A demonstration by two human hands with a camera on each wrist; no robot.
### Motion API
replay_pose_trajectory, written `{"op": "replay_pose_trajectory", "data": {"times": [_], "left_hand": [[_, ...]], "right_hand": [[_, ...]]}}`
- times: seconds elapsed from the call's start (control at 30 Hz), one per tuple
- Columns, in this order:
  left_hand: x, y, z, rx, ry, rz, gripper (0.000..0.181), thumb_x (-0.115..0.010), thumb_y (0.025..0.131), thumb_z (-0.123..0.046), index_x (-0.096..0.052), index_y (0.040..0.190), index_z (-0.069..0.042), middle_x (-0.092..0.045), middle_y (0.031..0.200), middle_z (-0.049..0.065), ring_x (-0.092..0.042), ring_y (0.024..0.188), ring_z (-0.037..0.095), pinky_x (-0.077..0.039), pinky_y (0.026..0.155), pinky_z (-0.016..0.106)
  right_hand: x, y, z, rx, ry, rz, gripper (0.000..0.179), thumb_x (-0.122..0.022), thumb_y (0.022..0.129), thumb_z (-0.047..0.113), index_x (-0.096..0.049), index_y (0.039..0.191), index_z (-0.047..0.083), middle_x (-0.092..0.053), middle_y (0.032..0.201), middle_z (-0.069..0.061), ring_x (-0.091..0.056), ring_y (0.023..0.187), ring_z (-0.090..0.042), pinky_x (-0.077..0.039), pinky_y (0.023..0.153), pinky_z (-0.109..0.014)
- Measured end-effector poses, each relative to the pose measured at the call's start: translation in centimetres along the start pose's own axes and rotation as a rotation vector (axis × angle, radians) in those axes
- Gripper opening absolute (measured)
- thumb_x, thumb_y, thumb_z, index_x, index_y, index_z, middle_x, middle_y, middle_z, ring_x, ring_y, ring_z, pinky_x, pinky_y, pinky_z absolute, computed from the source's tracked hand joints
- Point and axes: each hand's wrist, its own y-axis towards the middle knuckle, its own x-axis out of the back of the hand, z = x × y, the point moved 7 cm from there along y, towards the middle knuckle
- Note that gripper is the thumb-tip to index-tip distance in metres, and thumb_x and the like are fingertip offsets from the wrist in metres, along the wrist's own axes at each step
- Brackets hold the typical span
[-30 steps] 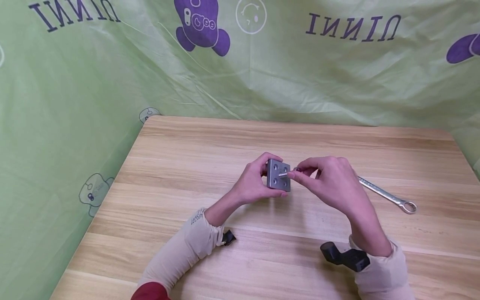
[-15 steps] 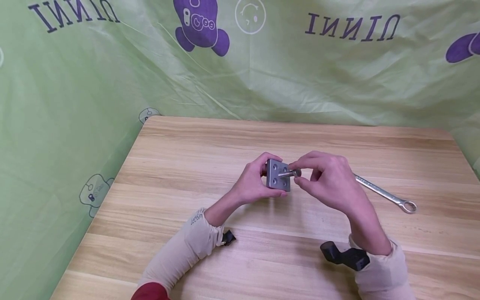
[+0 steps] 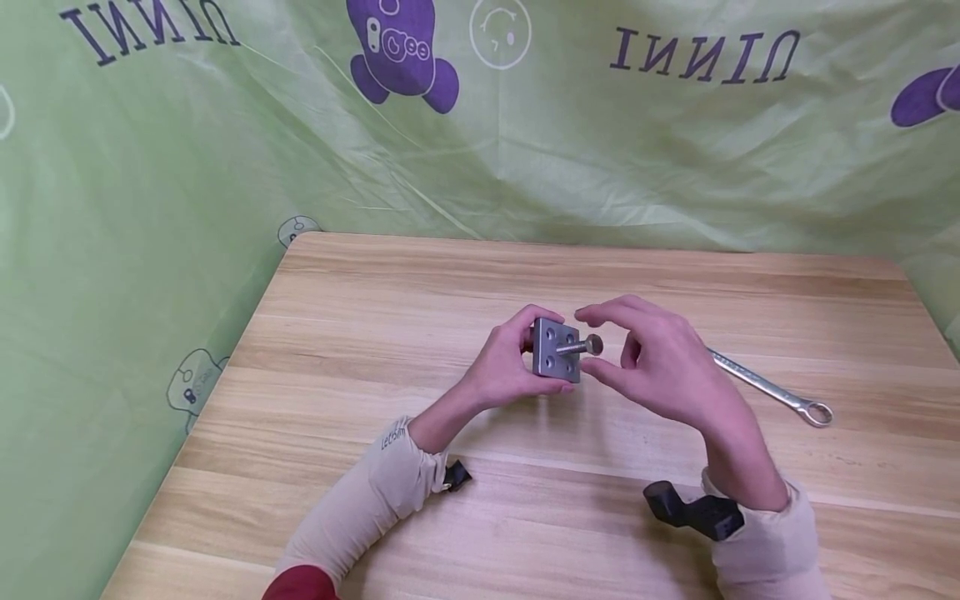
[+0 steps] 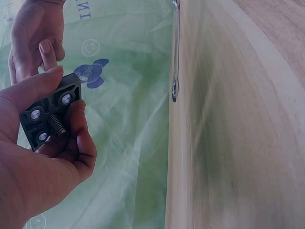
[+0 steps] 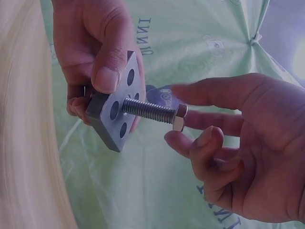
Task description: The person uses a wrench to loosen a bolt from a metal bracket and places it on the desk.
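My left hand (image 3: 504, 367) grips a small square grey metal plate (image 5: 108, 128) by its opposite edges, above the table. Round holes sit near the plate's corners, and a hex-head bolt (image 5: 150, 110) passes through its middle. Much of the bolt's thread and its head stick out on the right side. In the left wrist view, the threaded end (image 4: 58, 126) pokes out of the plate's ribbed dark back. My right hand (image 3: 660, 354) is beside the bolt head, thumb and forefinger spread around it and apart from it.
A silver wrench (image 3: 765, 386) lies on the wooden table (image 3: 390, 317) to the right, its far end hidden behind my right hand. Black wrist devices (image 3: 693, 510) are on both sleeves. A green printed curtain (image 3: 525, 167) hangs behind and to the left.
My right thumb and fingers, at the bolt one second ago, have spread apart and left its head uncovered. The left hand and plate have hardly moved.
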Motion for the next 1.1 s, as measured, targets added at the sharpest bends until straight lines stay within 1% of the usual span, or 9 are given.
{"op": "replay_pose_trajectory", "data": {"times": [0.1, 0.23, 0.3, 0.37, 0.5, 0.67, 0.77, 0.87, 1.1], "left_hand": [[0.0, 0.0, 0.0, -0.004, -0.006, 0.000, 0.073, -0.087, 0.063, -0.002, -0.049, 0.126, -0.003, -0.070, 0.106, 0.017, -0.066, 0.082, 0.012, -0.054, 0.083, 0.042], [-0.1, 0.0, 0.0, -0.007, -0.002, 0.001, 0.073, -0.087, 0.063, -0.002, -0.049, 0.125, -0.004, -0.070, 0.107, 0.016, -0.067, 0.082, 0.011, -0.054, 0.083, 0.040], [-0.1, 0.0, 0.0, -0.006, 0.003, -0.001, 0.072, -0.087, 0.063, -0.002, -0.050, 0.125, -0.005, -0.070, 0.107, 0.016, -0.067, 0.082, 0.011, -0.054, 0.082, 0.040], [-0.1, 0.0, 0.0, -0.008, 0.004, -0.001, 0.073, -0.087, 0.063, -0.002, -0.050, 0.125, -0.005, -0.070, 0.107, 0.016, -0.067, 0.082, 0.012, -0.054, 0.082, 0.040], [0.0, 0.0, -0.1, -0.012, 0.011, 0.001, 0.073, -0.087, 0.063, -0.003, -0.049, 0.126, -0.005, -0.070, 0.108, 0.016, -0.067, 0.082, 0.012, -0.054, 0.081, 0.038], [0.0, 0.1, -0.1, -0.014, 0.010, 0.000, 0.073, -0.087, 0.063, -0.003, -0.050, 0.125, -0.005, -0.070, 0.108, 0.016, -0.067, 0.082, 0.011, -0.054, 0.082, 0.039], [-0.1, 0.1, 0.0, -0.015, 0.008, 0.002, 0.074, -0.087, 0.063, -0.003, -0.049, 0.126, -0.003, -0.070, 0.108, 0.016, -0.067, 0.082, 0.012, -0.054, 0.083, 0.040], [-0.1, 0.1, 0.0, -0.011, 0.009, 0.003, 0.074, -0.087, 0.063, -0.003, -0.049, 0.126, -0.003, -0.070, 0.108, 0.016, -0.067, 0.082, 0.012, -0.054, 0.083, 0.040], [-0.2, 0.1, 0.1, -0.011, -0.008, 0.009, 0.074, -0.087, 0.062, -0.002, -0.049, 0.126, -0.005, -0.070, 0.109, 0.017, -0.067, 0.082, 0.011, -0.054, 0.083, 0.040]], "right_hand": [[0.1, 0.1, -0.6, -0.099, -0.017, 0.022, 0.032, -0.077, 0.082, 0.027, -0.070, 0.110, 0.014, -0.071, 0.094, -0.001, -0.048, 0.052, -0.006, -0.040, 0.049, -0.022], [0.1, 0.0, -1.3, -0.228, -0.058, 0.051, 0.028, -0.070, 0.086, 0.041, -0.075, 0.095, 0.015, -0.070, 0.074, 0.002, -0.051, 0.056, -0.011, -0.040, 0.051, -0.024], [0.0, 0.0, -1.6, -0.268, -0.061, 0.070, 0.031, -0.069, 0.086, 0.045, -0.077, 0.089, 0.016, -0.068, 0.066, 0.003, -0.053, 0.058, -0.012, -0.040, 0.052, -0.025], [-0.1, 0.0, -1.6, -0.280, -0.059, 0.085, 0.032, -0.069, 0.085, 0.046, -0.077, 0.087, 0.016, -0.067, 0.063, 0.004, -0.054, 0.058, -0.012, -0.041, 0.053, -0.025], [-0.1, 0.0, -1.3, -0.244, -0.061, 0.082, 0.027, -0.072, 0.085, 0.041, -0.077, 0.088, 0.015, -0.068, 0.067, 0.004, -0.053, 0.057, -0.011, -0.040, 0.051, -0.024], [0.1, 0.1, -0.8, -0.156, -0.069, 0.045, 0.019, -0.076, 0.081, 0.029, -0.076, 0.095, 0.015, -0.071, 0.077, 0.004, -0.048, 0.052, -0.008, -0.037, 0.048, -0.022], [0.2, 0.1, -0.4, -0.093, -0.065, 0.006, 0.020, -0.079, 0.078, 0.020, -0.077, 0.097, 0.014, -0.073, 0.078, 0.003, -0.045, 0.049, -0.004, -0.036, 0.047, -0.021], [0.4, 0.0, -0.1, -0.036, -0.059, -0.037, 0.021, -0.079, 0.074, 0.012, -0.077, 0.095, 0.014, -0.074, 0.079, 0.002, -0.044, 0.048, 0.000, -0.036, 0.045, -0.020], [0.4, -0.1, 0.4, 0.061, -0.018, -0.085, 0.031, -0.072, 0.069, -0.009, -0.078, 0.086, 0.016, -0.073, 0.085, 0.000, -0.046, 0.051, 0.002, -0.040, 0.047, -0.016]]}}
